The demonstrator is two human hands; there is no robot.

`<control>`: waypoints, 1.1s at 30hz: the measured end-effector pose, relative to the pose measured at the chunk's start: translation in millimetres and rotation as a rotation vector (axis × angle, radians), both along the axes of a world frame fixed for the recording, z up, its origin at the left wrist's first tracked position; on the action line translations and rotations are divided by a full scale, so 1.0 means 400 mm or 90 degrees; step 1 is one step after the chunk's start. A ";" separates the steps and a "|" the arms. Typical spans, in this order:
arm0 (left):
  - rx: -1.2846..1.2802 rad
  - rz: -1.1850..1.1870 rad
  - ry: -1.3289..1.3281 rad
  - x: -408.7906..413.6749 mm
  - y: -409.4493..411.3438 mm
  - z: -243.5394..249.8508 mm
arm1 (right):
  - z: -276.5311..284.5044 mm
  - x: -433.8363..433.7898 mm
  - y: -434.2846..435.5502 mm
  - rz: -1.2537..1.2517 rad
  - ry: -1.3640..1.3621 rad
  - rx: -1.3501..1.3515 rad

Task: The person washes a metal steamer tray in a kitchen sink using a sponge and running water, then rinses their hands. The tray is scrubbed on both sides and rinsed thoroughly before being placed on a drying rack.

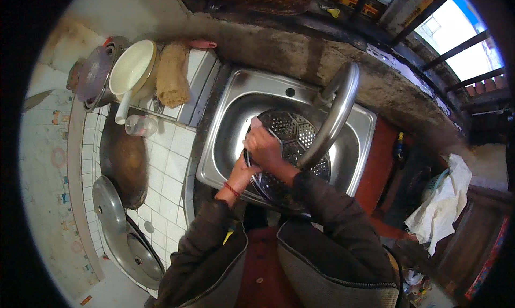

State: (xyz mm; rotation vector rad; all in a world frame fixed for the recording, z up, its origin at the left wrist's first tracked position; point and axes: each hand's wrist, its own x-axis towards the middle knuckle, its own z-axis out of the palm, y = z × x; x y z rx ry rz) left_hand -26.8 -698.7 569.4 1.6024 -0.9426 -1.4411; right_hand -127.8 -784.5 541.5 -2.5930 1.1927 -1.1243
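Note:
A round perforated metal steamer tray (287, 129) rests tilted in the stainless steel sink (231, 119). My left hand (241, 173) holds its rim at the near left, with the thumb on top. Above it my right hand (263, 147) is closed around a small pale pink cloth or sponge (256, 123), pressed against the tray's left edge. The curved metal faucet (338, 115) arches over the right part of the tray. My right hand hides part of the tray's left side.
On the tiled counter (161, 167) at left are a white ladle (130, 74), a clear plastic jar (141, 125), a brown round board (128, 163), metal lids (110, 203) and a folded brown cloth (173, 74). A white cloth (442, 203) hangs at right.

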 end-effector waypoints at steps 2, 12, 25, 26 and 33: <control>0.039 0.006 0.054 -0.004 0.029 0.015 | -0.074 -0.010 -0.104 -0.037 0.019 -0.035; -0.011 0.069 0.095 -0.008 0.071 0.027 | -0.012 0.045 -0.031 -0.012 0.120 0.216; -0.034 0.138 0.106 0.010 0.089 0.018 | -0.035 -0.142 -0.083 0.182 0.075 0.329; -0.050 0.134 0.097 0.007 0.082 0.019 | -0.104 -0.185 -0.118 0.122 0.082 0.344; -0.018 0.209 0.132 0.026 0.083 0.013 | -0.034 -0.047 0.144 0.087 0.008 0.468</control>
